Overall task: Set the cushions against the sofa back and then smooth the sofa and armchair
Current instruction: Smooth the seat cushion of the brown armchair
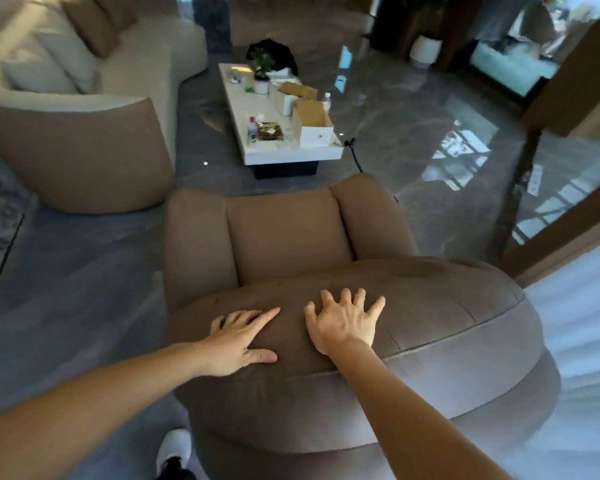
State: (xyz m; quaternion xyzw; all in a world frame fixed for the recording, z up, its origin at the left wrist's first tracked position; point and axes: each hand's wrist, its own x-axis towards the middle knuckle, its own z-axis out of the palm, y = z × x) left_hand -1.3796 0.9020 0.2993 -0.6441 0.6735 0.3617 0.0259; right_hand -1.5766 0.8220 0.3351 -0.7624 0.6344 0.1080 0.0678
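I stand behind a brown armchair (430, 323) and look down over the top of its backrest onto its seat (288, 237). My left hand (238, 337) lies flat on the backrest top, fingers pointing right, holding nothing. My right hand (343, 320) presses flat beside it with fingers spread wide. The cream sofa (146, 53) with a brown arm end (84, 154) stands at the far left. Two cream cushions (49, 64) and brown cushions (97, 22) lean against its back.
A white coffee table (281, 147) with boxes, bottles and a potted plant stands ahead of the armchair. Glossy marble floor (430, 133) spreads to the right. A wooden frame with glass (568, 216) is at the right. My shoe (174, 448) shows below.
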